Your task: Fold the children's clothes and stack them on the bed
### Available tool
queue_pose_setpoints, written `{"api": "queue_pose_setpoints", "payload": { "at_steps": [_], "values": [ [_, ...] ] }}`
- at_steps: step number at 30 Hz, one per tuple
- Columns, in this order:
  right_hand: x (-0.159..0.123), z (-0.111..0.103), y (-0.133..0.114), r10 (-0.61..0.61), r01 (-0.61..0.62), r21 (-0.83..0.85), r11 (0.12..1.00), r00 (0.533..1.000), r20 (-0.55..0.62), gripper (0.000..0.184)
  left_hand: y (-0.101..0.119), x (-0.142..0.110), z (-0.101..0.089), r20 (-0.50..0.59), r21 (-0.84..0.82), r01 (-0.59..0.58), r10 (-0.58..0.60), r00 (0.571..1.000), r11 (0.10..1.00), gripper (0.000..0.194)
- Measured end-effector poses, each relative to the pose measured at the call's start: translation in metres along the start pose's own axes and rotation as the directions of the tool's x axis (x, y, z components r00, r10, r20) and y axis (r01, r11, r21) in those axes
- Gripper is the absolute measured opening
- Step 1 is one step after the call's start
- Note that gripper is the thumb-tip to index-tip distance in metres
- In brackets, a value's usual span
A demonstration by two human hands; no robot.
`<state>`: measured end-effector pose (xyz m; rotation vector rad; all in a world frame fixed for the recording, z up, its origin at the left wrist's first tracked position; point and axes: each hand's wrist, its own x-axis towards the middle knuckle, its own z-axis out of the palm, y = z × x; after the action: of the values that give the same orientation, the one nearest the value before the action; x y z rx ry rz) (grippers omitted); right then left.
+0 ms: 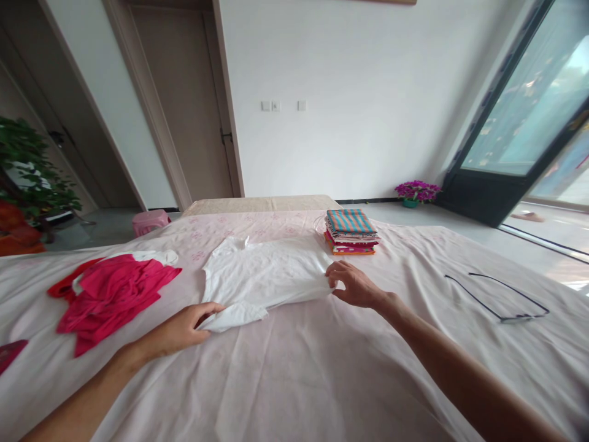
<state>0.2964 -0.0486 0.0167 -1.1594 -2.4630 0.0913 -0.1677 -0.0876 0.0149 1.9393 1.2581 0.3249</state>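
A white T-shirt [271, 267] lies spread sideways on the pale pink sheet [294, 374], its near edge slightly lifted. My left hand [191, 325] pinches the near left part of the shirt, around a sleeve. At the shirt's right end, my right hand [352, 283] grips the near corner between thumb and fingers. Just beyond my right hand stands a stack of folded cloths [352, 232], with a blue and orange checked one on top. To the left of my left hand is a crumpled heap of bright pink clothing [119, 294], with red and white pieces partly under it.
A pair of eyeglasses [515, 307] lies on the sheet at the right. A dark pink object [11, 355] is cut off at the left edge. Behind the sheet are a pink stool [151, 221], a pot of purple flowers [416, 193] and a leafy plant [32, 166].
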Motion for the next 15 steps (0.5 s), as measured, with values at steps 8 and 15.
{"api": "queue_pose_setpoints", "payload": {
  "at_steps": [8, 15],
  "values": [
    [-0.026, -0.022, -0.013, 0.042, -0.041, -0.018, 0.999, 0.997, 0.059, 0.021, 0.009, -0.013, -0.002, 0.093, 0.099, -0.060, 0.051, 0.994, 0.993, 0.035],
    [-0.037, -0.050, -0.016, 0.271, -0.250, -0.105, 0.963, 0.908, 0.319, 0.029, 0.011, -0.016, -0.021, 0.415, 0.109, 0.041, -0.083, 0.906, 0.993, 0.024]
  ]
}}
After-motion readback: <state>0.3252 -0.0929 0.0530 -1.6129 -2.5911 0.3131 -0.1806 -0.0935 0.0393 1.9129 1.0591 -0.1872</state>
